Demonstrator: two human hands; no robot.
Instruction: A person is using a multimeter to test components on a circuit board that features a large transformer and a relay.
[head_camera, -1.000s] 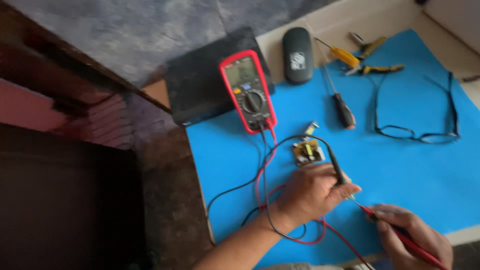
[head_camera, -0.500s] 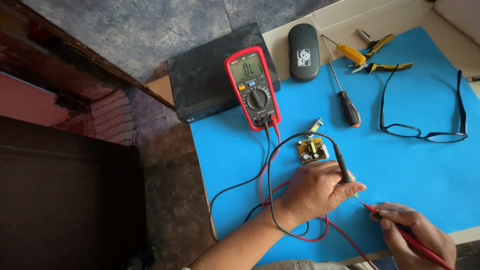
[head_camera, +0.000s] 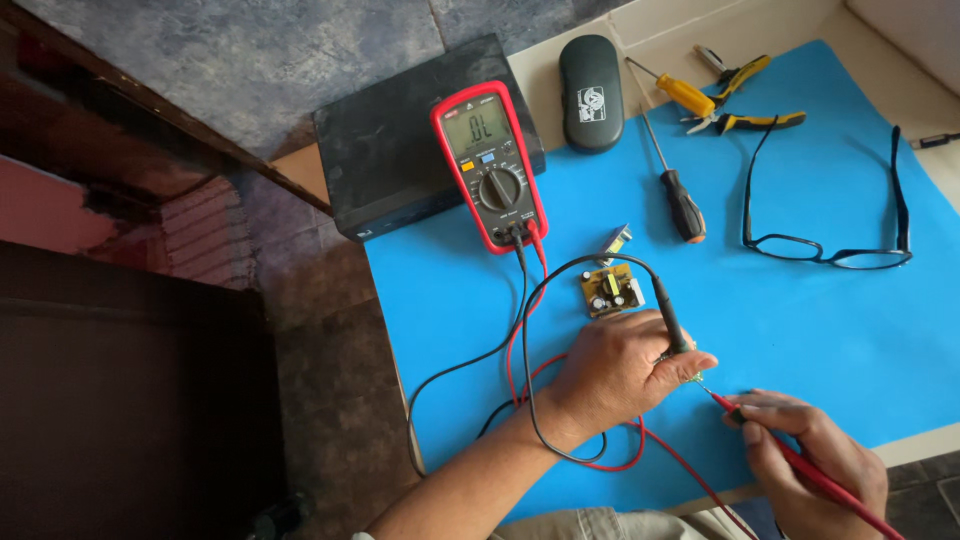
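While both hands grip probes near the blue mat's (head_camera: 820, 330) front edge, open mat lies rightward: left hand (head_camera: 615, 375) black probe (head_camera: 668, 318), right hand (head_camera: 815, 465) red probe (head_camera: 800, 465).

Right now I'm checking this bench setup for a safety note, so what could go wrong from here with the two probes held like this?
1. The left hand pinches a tiny part at the black probe, and the right hand brings the red probe tip close to those fingertips; a slip might prick a finger or lose contact.
2. The leads loop around the left wrist and beside the small circuit board; a tug could drag the board or the multimeter.
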